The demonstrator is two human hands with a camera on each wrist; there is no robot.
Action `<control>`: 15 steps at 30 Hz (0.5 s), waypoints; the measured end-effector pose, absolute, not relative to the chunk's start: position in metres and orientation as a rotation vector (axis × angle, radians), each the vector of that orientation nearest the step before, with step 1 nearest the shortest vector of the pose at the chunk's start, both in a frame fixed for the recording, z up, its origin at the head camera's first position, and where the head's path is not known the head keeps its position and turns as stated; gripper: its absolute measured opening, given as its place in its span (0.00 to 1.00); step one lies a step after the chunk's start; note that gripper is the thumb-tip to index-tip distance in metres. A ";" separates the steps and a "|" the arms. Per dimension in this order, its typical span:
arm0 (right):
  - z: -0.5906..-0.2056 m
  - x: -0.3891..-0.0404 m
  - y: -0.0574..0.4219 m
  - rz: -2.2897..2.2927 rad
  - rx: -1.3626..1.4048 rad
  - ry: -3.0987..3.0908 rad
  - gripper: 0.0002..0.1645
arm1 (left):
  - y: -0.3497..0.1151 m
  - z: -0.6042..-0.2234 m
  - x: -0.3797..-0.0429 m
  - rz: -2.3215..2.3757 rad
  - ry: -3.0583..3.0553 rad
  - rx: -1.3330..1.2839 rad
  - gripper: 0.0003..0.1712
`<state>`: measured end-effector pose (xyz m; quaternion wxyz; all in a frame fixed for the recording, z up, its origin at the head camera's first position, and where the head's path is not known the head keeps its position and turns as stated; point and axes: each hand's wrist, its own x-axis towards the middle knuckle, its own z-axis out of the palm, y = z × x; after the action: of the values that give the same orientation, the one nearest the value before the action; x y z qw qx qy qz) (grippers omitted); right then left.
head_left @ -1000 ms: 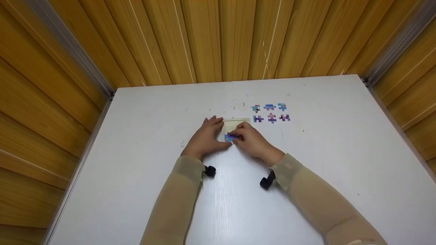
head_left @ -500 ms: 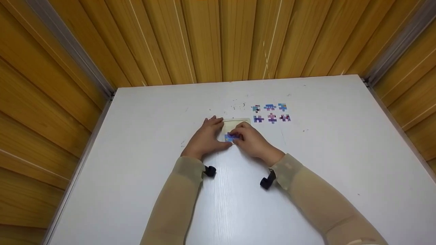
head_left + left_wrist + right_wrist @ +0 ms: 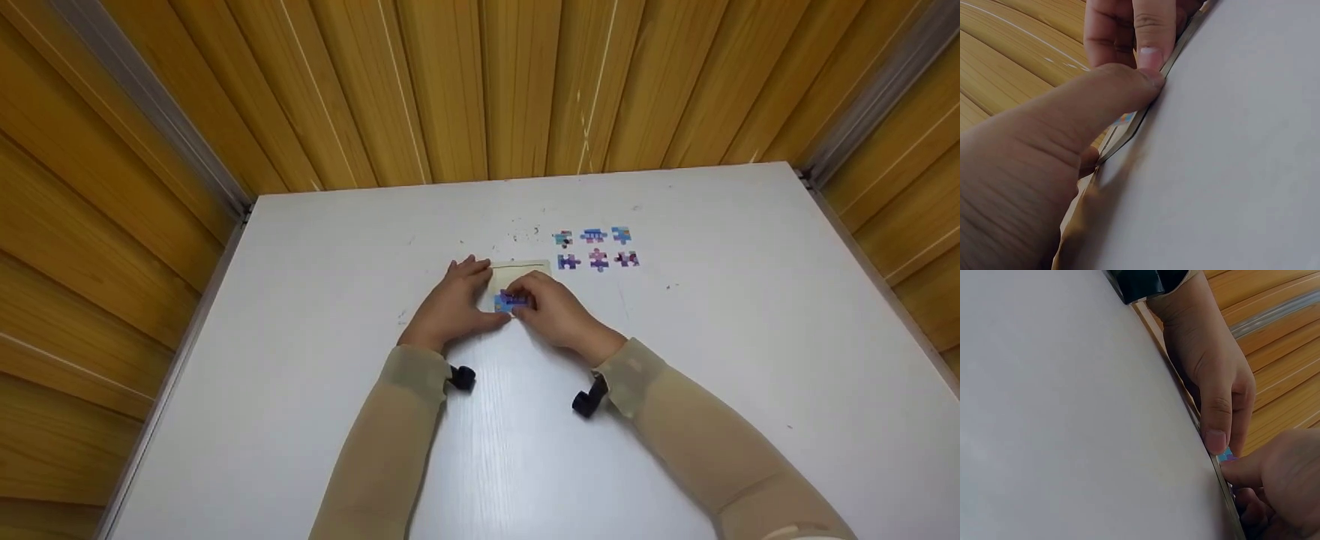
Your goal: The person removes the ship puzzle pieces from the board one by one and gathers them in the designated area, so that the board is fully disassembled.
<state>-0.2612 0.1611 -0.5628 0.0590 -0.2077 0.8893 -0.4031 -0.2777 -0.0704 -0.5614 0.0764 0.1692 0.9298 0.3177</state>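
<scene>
In the head view a small cream puzzle tray point(image 3: 517, 265) lies on the white table, with blue and purple jigsaw pieces point(image 3: 501, 303) in its near left corner. My left hand point(image 3: 454, 306) grips the tray's left side, fingers at the far left corner and thumb along the near edge. The left wrist view shows that thumb point(image 3: 1129, 90) against the tray's edge. My right hand point(image 3: 553, 309) is over the near part of the tray, thumb and fingers pinching a purple-blue jigsaw piece point(image 3: 516, 299). Its fingers partly hide this piece.
Several loose jigsaw pieces lie in two rows right of the tray, among them a blue one point(image 3: 621, 235) and a pink one point(image 3: 598, 260). Dark specks mark the table point(image 3: 337, 300). Wood-patterned panels point(image 3: 517, 90) stand behind it.
Both hands stay almost in place. The right fingers shift slightly on the piece, and a little more of its purple-blue surface shows now.
</scene>
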 end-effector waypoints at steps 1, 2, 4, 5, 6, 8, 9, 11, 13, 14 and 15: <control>-0.564 -0.261 0.161 -1.233 -0.627 2.692 0.18 | -0.070 -0.562 -0.278 0.951 2.788 0.503 0.56; -0.564 -0.261 0.162 -1.248 -0.627 2.690 0.18 | -0.070 -0.562 -0.278 0.952 2.787 0.499 0.56; -0.566 -0.260 0.162 -1.276 -0.621 2.684 0.18 | -0.070 -0.563 -0.278 0.957 2.787 0.489 0.57; -0.566 -0.260 0.162 -1.291 -0.620 2.678 0.18 | -0.070 -0.564 -0.278 0.960 2.786 0.486 0.57; -0.566 -0.260 0.162 -1.302 -0.618 2.675 0.18 | -0.070 -0.564 -0.278 0.962 2.786 0.483 0.57; -0.566 -0.259 0.163 -1.317 -0.615 2.671 0.17 | -0.070 -0.564 -0.278 0.965 2.787 0.480 0.57; -0.566 -0.259 0.163 -1.320 -0.611 2.670 0.18 | -0.070 -0.564 -0.278 0.965 2.788 0.481 0.57; -0.566 -0.259 0.163 -1.326 -0.609 2.667 0.18 | -0.070 -0.564 -0.278 0.965 2.788 0.484 0.57; -0.565 -0.259 0.163 -1.330 -0.610 2.661 0.17 | -0.071 -0.564 -0.278 0.963 2.789 0.492 0.57; -0.565 -0.260 0.163 -1.331 -0.612 2.659 0.17 | -0.071 -0.564 -0.278 0.962 2.788 0.497 0.56; -0.564 -0.260 0.163 -1.332 -0.611 2.655 0.17 | -0.071 -0.564 -0.278 0.960 2.788 0.502 0.56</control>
<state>-0.2601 0.1627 -0.5641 0.0543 -0.2013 0.8743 -0.4384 -0.2783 -0.0707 -0.5639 0.0752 0.1672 0.9295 0.3201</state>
